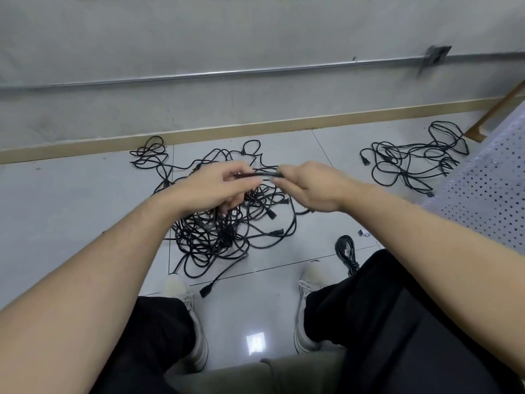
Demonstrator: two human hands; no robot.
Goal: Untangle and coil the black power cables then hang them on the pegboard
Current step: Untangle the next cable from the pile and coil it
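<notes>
A big tangle of black power cables [221, 231] lies on the tiled floor in front of me. My left hand [216, 186] and my right hand [309, 186] are raised above it, close together. Between them runs a short stretch of black cable [262, 174], pinched at each end by curled fingers. More strands hang from my left hand into the pile. A second loose heap of cables [414, 160] lies at the right near the white pegboard [488, 194]. A small coiled cable bundle [346, 251] rests by my right knee.
A wall with a metal conduit [227, 73] and a tan skirting board [227, 129] bounds the floor at the back. My two shoes [196, 322] stand close to the pile. A wooden leg [494, 115] leans at the far right.
</notes>
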